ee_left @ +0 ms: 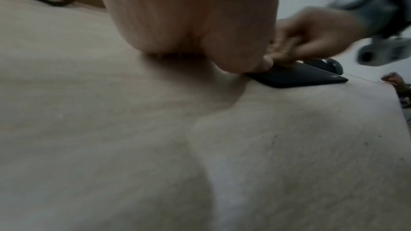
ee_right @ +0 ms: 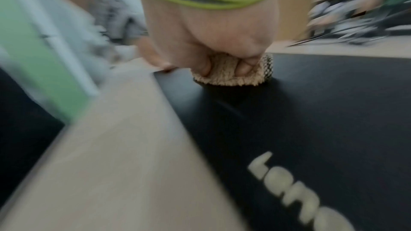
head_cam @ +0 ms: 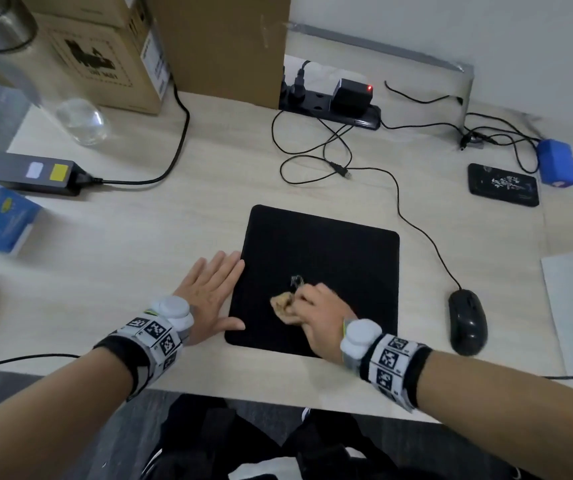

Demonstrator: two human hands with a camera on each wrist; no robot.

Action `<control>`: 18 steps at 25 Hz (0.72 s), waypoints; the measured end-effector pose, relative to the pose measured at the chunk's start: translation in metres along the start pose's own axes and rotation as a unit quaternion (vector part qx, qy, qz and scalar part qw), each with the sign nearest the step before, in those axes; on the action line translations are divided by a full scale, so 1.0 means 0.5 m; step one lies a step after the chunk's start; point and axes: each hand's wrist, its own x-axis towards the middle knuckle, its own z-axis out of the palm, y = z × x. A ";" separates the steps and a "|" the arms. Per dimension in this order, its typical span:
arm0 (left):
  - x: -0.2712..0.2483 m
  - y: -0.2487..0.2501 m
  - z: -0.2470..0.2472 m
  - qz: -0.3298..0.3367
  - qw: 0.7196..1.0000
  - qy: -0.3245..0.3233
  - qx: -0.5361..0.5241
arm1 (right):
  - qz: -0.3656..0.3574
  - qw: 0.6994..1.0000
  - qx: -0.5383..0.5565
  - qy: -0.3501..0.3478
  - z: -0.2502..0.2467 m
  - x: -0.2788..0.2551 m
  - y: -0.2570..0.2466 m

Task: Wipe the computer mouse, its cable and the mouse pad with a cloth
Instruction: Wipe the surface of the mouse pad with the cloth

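Note:
A black square mouse pad [head_cam: 323, 251] lies on the light wooden desk in front of me. My right hand [head_cam: 316, 311] grips a bunched beige cloth [head_cam: 282, 304] and presses it on the pad's near half; in the right wrist view the fingers curl round the cloth [ee_right: 224, 75] on the pad [ee_right: 311, 111]. My left hand [head_cam: 208, 292] lies flat on the desk, fingers straight, with fingertips and thumb touching the pad's left edge. The black mouse [head_cam: 467, 320] sits off the pad to the right, and its cable [head_cam: 416, 230] runs back across the desk.
A black power strip [head_cam: 340, 105] with loose cables sits behind the pad. Cardboard boxes [head_cam: 111, 53] stand at the back left, with a glass [head_cam: 82, 121] and a grey power adapter [head_cam: 32, 173]. A black case [head_cam: 503, 185] and blue block [head_cam: 556, 166] lie at right.

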 end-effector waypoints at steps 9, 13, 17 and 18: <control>0.010 -0.006 0.012 -0.002 0.999 0.007 -0.039 | 0.021 0.999 -0.036 0.005 -0.029 0.180 0.092; -0.002 -0.004 -0.001 0.017 0.999 -0.015 -0.037 | 0.193 0.980 -0.038 0.026 -0.054 0.286 0.100; -0.003 0.004 -0.003 0.013 0.999 -0.005 -0.034 | 0.151 0.986 -0.053 0.041 -0.009 0.230 0.026; -0.004 0.006 -0.003 0.012 0.999 -0.001 -0.033 | 0.093 0.995 -0.032 0.034 0.014 0.189 -0.003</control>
